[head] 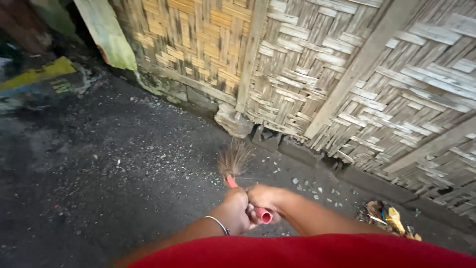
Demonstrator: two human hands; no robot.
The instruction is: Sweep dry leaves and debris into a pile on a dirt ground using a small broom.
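Both hands, left hand (234, 211) and right hand (265, 198), grip broom (238, 171) tightly; woven bamboo wall (347, 74) just ahead.

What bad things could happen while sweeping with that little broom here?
1. The broom bristles point toward the woven bamboo wall, so dust might get pushed under its gap.
2. Both hands, left hand and right hand, grip the handle's end; it might twist.
3. The litter pile could scatter.

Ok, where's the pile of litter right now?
In the head view the litter pile lies low on the right, on the dark ground at the foot of the woven bamboo wall, right of both hands.
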